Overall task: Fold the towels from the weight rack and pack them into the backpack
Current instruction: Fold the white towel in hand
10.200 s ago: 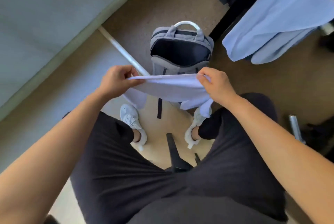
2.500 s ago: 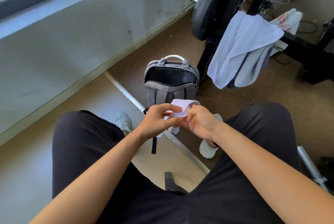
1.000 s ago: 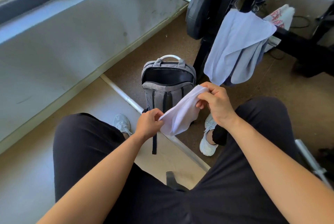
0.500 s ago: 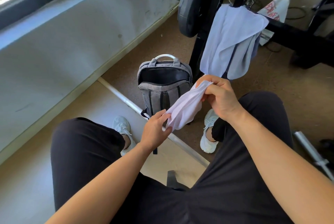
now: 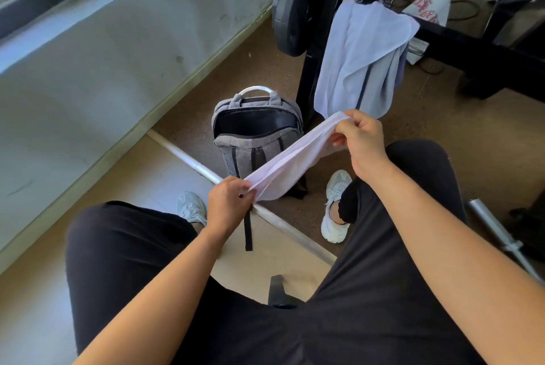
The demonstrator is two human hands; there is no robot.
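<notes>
1. Head view: pinching a towel by its ends, left hand low, right hand higher, just before the open backpack.
2. Probably light, soft, limp; sags where unsupported.
3. Best gripped at corners or along a fold.

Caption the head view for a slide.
Seated person stretches a white towel between left hand and right hand near the open grey backpack; more towels hang on the weight rack.
</notes>
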